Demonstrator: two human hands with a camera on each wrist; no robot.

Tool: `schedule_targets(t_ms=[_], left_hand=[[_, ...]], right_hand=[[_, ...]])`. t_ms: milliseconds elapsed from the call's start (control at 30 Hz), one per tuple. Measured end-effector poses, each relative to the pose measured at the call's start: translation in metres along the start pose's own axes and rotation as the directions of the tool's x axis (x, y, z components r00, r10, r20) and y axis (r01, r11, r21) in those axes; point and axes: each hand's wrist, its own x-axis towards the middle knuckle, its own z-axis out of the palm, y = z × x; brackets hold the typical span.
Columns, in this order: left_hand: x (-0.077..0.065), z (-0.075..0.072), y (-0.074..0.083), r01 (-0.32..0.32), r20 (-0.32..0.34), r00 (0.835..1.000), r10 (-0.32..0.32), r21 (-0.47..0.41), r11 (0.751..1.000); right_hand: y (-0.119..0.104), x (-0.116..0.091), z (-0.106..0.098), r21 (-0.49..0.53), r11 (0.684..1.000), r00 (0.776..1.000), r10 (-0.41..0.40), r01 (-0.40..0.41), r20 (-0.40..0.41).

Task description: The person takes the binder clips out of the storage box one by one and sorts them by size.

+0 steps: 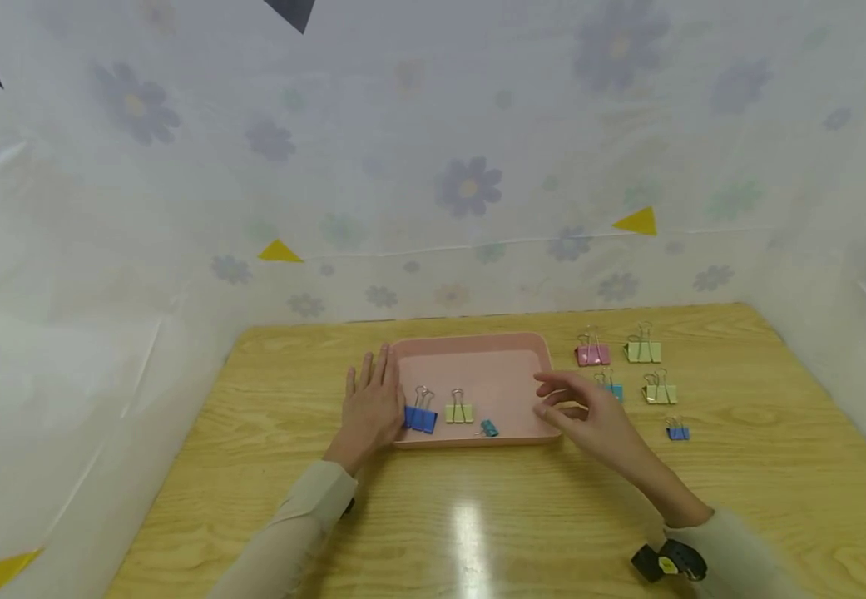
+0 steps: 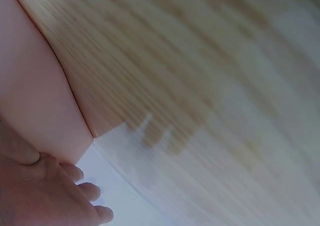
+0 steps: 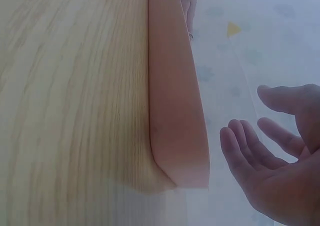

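Observation:
A pink tray (image 1: 507, 387) holds a blue binder clip (image 1: 421, 420), a pale yellow binder clip (image 1: 458, 413) and a small teal binder clip (image 1: 489, 428), all along its near side. My left hand (image 1: 373, 409) lies with straight fingers against the tray's left edge; in the left wrist view the hand (image 2: 45, 196) touches the tray wall (image 2: 40, 86). Over the tray's right edge hovers my right hand (image 1: 590, 412), fingers loosely bent and thumb apart. Nothing sits between thumb and fingers of that hand (image 3: 275, 171) in the right wrist view.
Right of the tray stand a pink binder clip (image 1: 593, 356), two pale yellow binder clips (image 1: 644, 353), a light blue binder clip (image 1: 616, 389) partly behind my right hand, and a small blue binder clip (image 1: 678, 433). A flowered curtain (image 1: 403, 283) borders the wooden table (image 1: 403, 516).

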Motion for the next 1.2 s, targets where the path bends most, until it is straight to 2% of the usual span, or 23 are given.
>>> schedule_targets(t_ms=[367, 567, 733, 933, 1200], left_hand=[[-0.003, 0.001, -0.001, -0.013, -0.018, 1.0, 0.013, -0.016, 1.0], [-0.004, 0.0, 0.0, -0.014, -0.026, 1.0, 0.013, -0.025, 1.0], [-0.004, -0.001, 0.002, -0.011, -0.024, 1.0, 0.011, -0.03, 0.999], [-0.004, -0.001, 0.003, -0.005, -0.025, 1.0, 0.004, -0.03, 1.0], [-0.003, 0.003, 0.004, -0.008, -0.019, 1.0, 0.007, -0.028, 1.0]], right_hand=[[-0.001, 0.023, 0.042, 0.018, 0.999, 0.997, -0.044, 0.042, 0.066], [-0.006, 0.032, 0.065, 0.042, 0.996, 0.994, -0.085, 0.082, 0.064], [-0.014, 0.037, 0.085, 0.004, 0.997, 0.994, -0.073, 0.073, 0.079], [-0.021, 0.043, 0.106, 0.014, 0.997, 0.987, -0.072, 0.071, 0.143], [-0.019, 0.053, 0.122, -0.062, 0.998, 0.985, -0.013, 0.024, 0.174]])
